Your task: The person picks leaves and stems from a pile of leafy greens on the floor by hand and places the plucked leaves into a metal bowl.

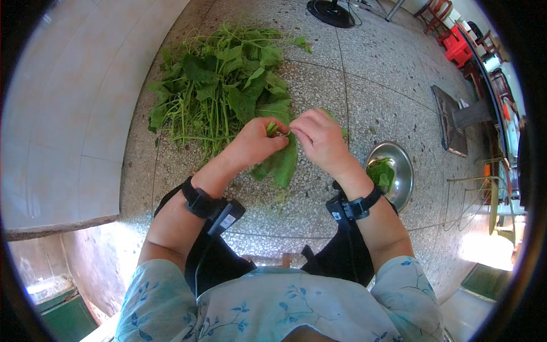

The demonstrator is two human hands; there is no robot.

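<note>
My left hand (257, 142) is closed round a short green stem, whose end shows between thumb and fingers. Below the fingers hangs a broad green leaf (284, 165). Close beside it, my right hand (322, 140) pinches at the same leafy stem; its fingertips almost meet those of the left hand. A bit of green shows behind the right hand. Just beyond my left hand lies a large heap of leafy greens (219, 85) with long stalks. To the right of my right forearm stands a steel bowl (405, 181) with some green leaves (380, 173) in it.
A black round stand base (330, 12) with a cable is at the top. White tiled wall (74, 114) runs along the left. At the right are a dark slab (450, 122), a wire rack (470, 196) and red stools (457, 47). The floor (376, 85) is speckled stone.
</note>
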